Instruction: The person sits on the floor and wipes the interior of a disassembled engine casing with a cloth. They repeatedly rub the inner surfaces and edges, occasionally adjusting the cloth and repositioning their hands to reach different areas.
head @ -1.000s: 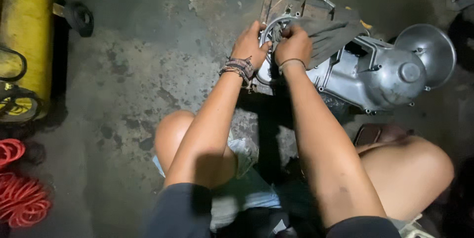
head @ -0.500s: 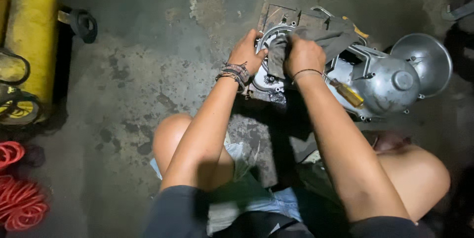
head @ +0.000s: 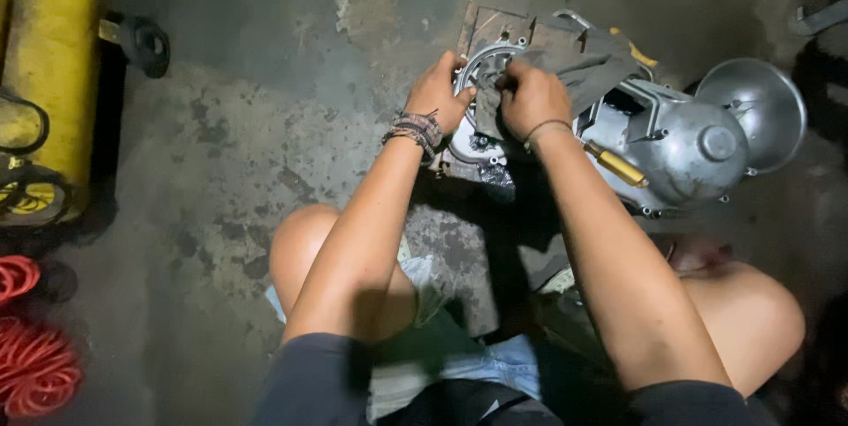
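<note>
My right hand [head: 530, 97] grip is clamped on the grey rag [head: 583, 59], wiping the engine casing [head: 671, 139]; my left hand [head: 435, 95] steadies its rim, grime remaining, I judge.

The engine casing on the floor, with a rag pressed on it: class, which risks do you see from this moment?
1. The right hand presses a grey rag onto the round opening of the engine casing; cloth could snag on edges or leave lint inside.
2. The left hand steadies the rim with bare fingers; a slip might cut them.
3. The casing lies on a gritty concrete floor, so dirt may get in.
</note>
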